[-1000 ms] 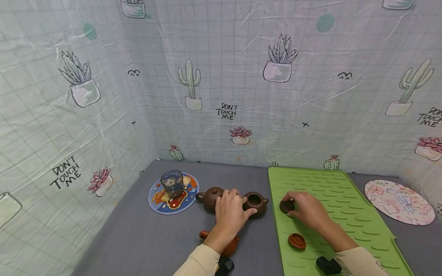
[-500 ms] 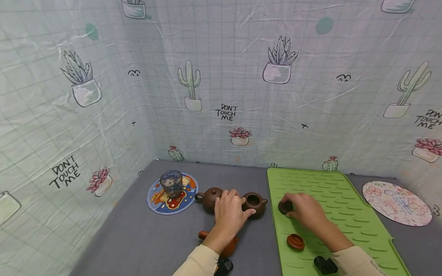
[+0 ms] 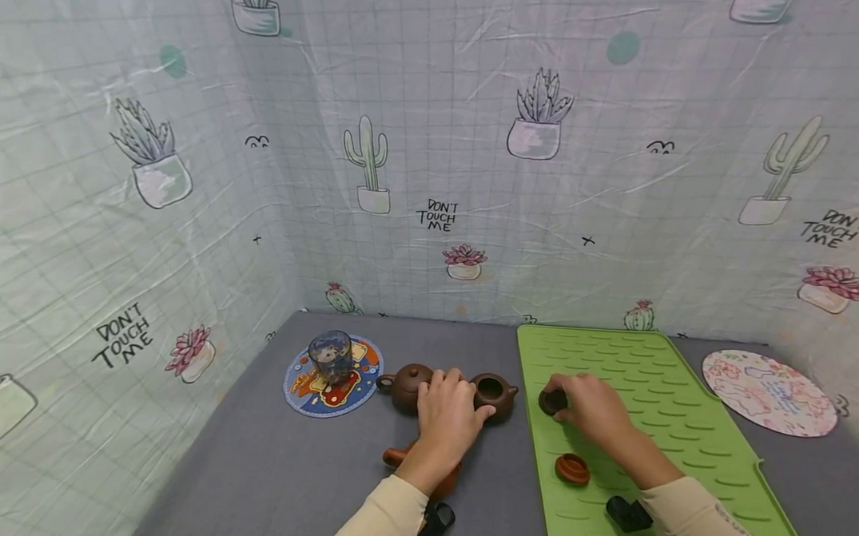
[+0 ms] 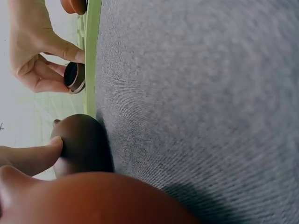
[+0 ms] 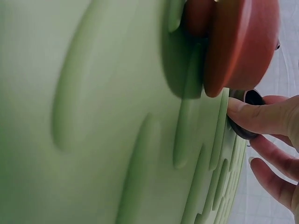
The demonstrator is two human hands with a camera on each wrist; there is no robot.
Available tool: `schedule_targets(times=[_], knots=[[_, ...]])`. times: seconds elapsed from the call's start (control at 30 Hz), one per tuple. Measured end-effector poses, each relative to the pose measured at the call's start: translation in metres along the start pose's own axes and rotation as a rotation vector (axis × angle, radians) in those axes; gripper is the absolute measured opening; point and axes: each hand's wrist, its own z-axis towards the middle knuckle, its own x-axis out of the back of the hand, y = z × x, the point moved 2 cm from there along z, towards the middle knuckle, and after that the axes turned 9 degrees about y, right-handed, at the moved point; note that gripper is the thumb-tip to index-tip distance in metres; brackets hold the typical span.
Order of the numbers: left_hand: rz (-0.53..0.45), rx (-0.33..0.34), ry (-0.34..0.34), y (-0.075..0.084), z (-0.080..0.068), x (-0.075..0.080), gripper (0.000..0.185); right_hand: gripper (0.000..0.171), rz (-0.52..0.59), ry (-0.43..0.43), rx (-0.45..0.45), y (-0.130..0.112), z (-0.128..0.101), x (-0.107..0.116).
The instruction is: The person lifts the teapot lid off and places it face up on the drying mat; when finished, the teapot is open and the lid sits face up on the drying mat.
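Note:
My left hand (image 3: 446, 415) grips a lidless dark brown clay teapot (image 3: 498, 401) from its left side, the thumb pressed on its body. The teapot stands upright on the grey cloth, its spout toward the right; the fingers hide its handle side. With thumb and fingers my right hand (image 3: 597, 412) pinches a dark brown teapot lid (image 3: 552, 402) at the left edge of the green mat (image 3: 666, 417). The lid's hollow underside shows in the left wrist view, where the hand holds the lid (image 4: 77, 77) against the mat's edge.
A second dark brown teapot (image 3: 408, 390) stands left of my left hand, lid on. Beneath my left forearm is a reddish-brown teapot (image 3: 448, 483); its lid (image 3: 573, 470) lies upturned on the mat. A glass (image 3: 331, 354) stands on a patterned coaster (image 3: 302, 397). A pink round mat (image 3: 769, 393) lies right.

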Motion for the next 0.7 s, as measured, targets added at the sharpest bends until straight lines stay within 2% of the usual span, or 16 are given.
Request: schedule_targets(times=[0.27, 0.7], knots=[[-0.059, 0.033, -0.012, 0.0, 0.002, 0.0, 0.038, 0.037, -0.014, -0.013, -0.01, 0.0, -0.001, 0.001], [-0.164, 0.022, -0.139, -0.007, 0.012, 0.008, 0.04, 0.037, -0.007, 0.019, -0.004, 0.002, 0.0, 0.0]])
